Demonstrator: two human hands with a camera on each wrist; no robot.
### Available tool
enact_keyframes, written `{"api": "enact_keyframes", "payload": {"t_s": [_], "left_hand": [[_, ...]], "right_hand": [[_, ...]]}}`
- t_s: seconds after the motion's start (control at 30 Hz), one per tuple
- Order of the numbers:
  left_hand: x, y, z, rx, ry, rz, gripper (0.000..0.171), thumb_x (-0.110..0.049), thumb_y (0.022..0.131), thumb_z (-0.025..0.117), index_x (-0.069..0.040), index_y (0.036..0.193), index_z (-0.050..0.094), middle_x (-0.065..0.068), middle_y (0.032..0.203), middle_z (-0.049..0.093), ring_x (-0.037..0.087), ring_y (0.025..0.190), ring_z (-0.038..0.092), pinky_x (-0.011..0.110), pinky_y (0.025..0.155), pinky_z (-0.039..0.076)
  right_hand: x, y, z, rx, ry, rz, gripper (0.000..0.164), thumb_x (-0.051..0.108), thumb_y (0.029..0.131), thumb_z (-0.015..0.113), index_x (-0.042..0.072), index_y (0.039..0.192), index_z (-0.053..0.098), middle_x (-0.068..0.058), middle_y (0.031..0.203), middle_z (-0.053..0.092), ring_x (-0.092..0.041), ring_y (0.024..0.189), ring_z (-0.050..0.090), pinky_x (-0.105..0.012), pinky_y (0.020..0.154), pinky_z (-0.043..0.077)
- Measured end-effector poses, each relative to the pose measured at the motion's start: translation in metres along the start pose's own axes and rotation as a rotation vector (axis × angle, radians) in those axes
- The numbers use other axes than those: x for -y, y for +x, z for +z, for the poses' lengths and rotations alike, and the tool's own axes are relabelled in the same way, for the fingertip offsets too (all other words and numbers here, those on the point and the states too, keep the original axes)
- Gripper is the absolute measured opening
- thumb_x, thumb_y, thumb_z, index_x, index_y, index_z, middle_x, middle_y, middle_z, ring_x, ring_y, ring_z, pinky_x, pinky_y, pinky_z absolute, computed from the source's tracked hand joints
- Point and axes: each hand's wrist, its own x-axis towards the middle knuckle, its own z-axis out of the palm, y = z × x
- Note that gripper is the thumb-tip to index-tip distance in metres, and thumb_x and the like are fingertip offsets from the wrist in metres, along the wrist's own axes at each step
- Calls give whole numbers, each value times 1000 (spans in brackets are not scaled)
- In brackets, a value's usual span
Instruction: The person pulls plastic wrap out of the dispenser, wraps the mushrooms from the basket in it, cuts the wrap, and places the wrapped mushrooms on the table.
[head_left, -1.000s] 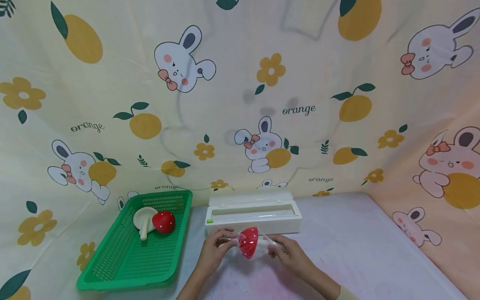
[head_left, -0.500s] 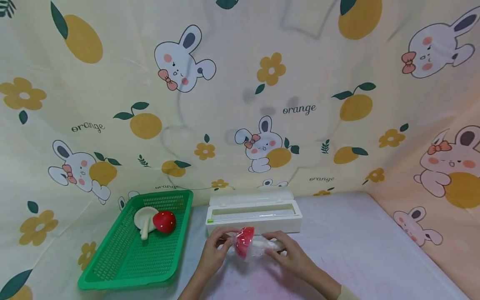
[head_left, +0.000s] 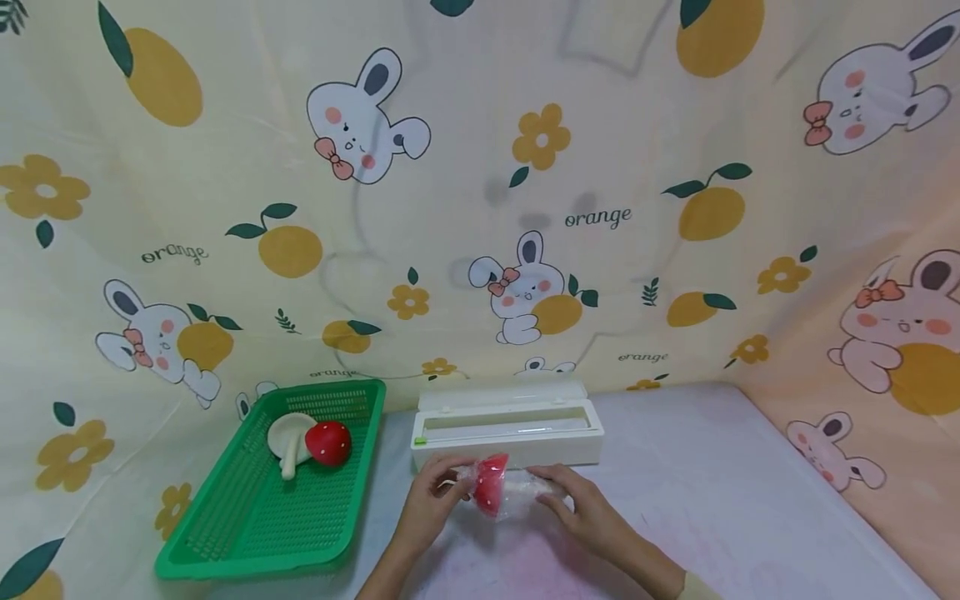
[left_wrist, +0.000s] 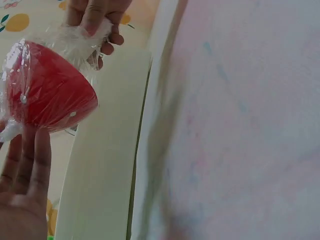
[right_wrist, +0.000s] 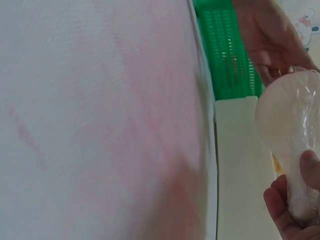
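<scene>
A toy mushroom (head_left: pixel 492 485) with a white-dotted red cap is wrapped in clear cling film and held sideways above the table. My left hand (head_left: pixel 429 500) pinches the gathered film (left_wrist: pixel 12 131) at the top of the cap, its fingers touching the cap in the left wrist view. My right hand (head_left: pixel 581 504) grips the film-covered pale stem (right_wrist: pixel 302 195) near its end, thumb on one side and fingers on the other. The cap's pale underside (right_wrist: pixel 280 110) shows through the film in the right wrist view.
Behind the hands stands a white cling film dispenser (head_left: pixel 510 454), lid raised. At left, a green basket (head_left: pixel 262 533) holds another red-capped piece (head_left: pixel 328 443) and a cream mushroom-shaped piece (head_left: pixel 288 458). A patterned cloth (head_left: pixel 450 167) hangs behind the table (head_left: pixel 712 500).
The wrapped mushroom has shifted slightly left, its cap closer to the left hand. The film around the stem looks more gathered, and the right fingers have changed position on it.
</scene>
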Motion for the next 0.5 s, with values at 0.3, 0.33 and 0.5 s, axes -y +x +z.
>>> {"api": "enact_keyframes", "payload": {"t_s": [0.3,0.33,0.5], "left_hand": [[2,1,1,-23,4,-80,19,-19,100,77,-10,117,72,9,114,68,18,90,66,27,76,60],[2,2,1,-24,0,-83,19,-19,101,76,-10,116,71,9,114,68,18,90,65,27,76,60],[1,2,2,-42,-9,-91,15,-17,102,74,-9,114,69,9,107,67,18,85,65,27,73,60]], "right_hand": [[1,2,5,39,25,-117,36,-5,97,72,-3,133,70,-3,110,71,-6,93,62,-24,78,57],[2,2,5,48,29,-108,35,-3,99,71,-3,133,70,-3,111,71,-5,94,63,-25,79,58],[5,1,4,85,44,-28,37,11,102,74,6,138,68,-5,124,70,-6,95,65,-29,77,60]]}}
